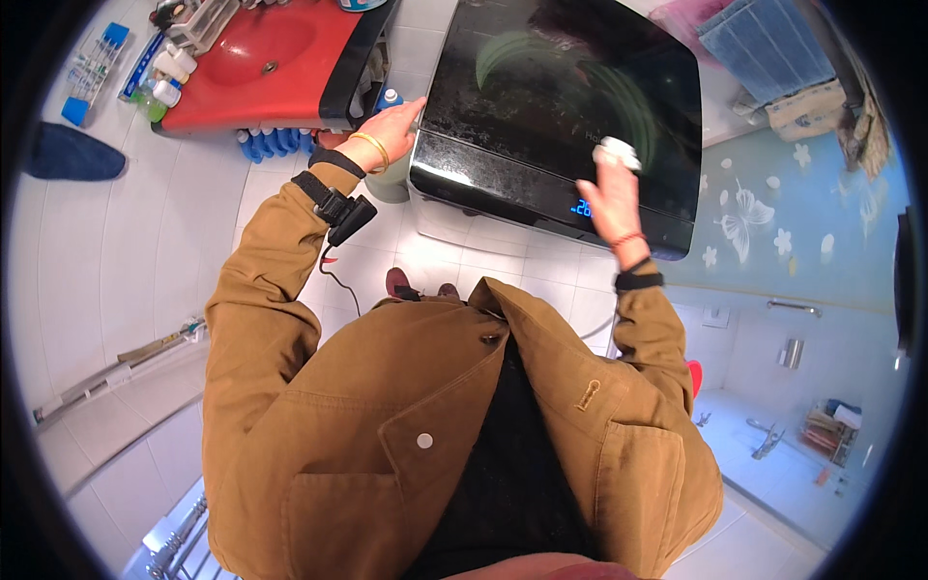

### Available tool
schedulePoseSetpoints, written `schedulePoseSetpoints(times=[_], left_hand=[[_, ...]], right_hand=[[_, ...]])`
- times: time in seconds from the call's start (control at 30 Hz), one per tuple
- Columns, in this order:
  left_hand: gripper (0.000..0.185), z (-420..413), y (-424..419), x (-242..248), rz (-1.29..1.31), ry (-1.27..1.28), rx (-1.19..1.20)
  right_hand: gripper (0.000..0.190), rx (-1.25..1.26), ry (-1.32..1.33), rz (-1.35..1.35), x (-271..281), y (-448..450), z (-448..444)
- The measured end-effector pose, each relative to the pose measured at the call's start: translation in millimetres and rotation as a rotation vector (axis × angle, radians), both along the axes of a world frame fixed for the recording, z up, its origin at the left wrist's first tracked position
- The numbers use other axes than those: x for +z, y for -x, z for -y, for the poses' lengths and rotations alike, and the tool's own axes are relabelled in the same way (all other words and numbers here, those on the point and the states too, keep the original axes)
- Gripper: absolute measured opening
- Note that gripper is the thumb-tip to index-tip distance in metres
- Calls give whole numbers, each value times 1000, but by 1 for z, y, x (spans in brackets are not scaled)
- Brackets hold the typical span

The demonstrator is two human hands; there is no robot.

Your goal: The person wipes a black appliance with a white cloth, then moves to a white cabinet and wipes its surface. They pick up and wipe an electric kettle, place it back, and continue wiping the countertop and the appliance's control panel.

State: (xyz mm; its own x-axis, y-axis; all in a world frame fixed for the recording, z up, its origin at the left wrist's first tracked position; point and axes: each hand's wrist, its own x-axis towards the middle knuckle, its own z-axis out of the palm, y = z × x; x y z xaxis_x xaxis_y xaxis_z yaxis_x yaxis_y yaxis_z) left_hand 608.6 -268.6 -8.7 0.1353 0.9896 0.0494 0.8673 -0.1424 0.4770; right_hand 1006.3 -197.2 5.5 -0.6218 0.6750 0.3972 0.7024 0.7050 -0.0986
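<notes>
Before me stands a top-loading washing machine with a glossy dark lid [522,94], through which curved green shapes show. Specks and smudges mark the lid's left and front parts. In my right hand [616,199] is a crumpled white cloth or tissue [620,152], pressed onto the front right of the lid and slightly blurred. Below that hand, its wrist partly covers the lit blue display [582,208] on the front panel [500,181]. My left hand [391,134] rests with outstretched fingers at the machine's left edge, holding nothing that I can see.
A red washbasin [254,65] stands left of the machine, with several bottles [170,69] on its rim. Blue-capped bottles [272,143] hang below it. Right of the machine is a frosted glass panel [783,210]; towels [768,51] hang above. A cable [341,275] trails from my left wrist.
</notes>
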Motion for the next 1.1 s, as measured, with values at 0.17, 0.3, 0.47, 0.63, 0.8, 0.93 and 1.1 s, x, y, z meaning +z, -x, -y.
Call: schedulePoseSetpoints(times=[0.17,0.3,0.47,0.63,0.8,0.93,1.1], left_hand=[[59,16,-5,-8,28,10,61],[51,29,-16,-11,22,-30,118],[56,64,-21,-9,17,-4,169],[58,113,5,-7,-4,299,217],[56,193,58,-13,23,370,280],[57,273,109,-12,-2,378,358],[58,397,174,-15,37,368,549]], right_hand=[[67,-489,156,189,-24,-143,-63],[74,-383,227,181,-31,-143,-122],[85,-382,302,245,-24,-85,-150],[79,-168,207,239,-29,3,-135],[74,82,121,207,-33,136,-82],[69,323,255,143,-25,258,-4],[64,622,1563,-194,-22,431,167]])
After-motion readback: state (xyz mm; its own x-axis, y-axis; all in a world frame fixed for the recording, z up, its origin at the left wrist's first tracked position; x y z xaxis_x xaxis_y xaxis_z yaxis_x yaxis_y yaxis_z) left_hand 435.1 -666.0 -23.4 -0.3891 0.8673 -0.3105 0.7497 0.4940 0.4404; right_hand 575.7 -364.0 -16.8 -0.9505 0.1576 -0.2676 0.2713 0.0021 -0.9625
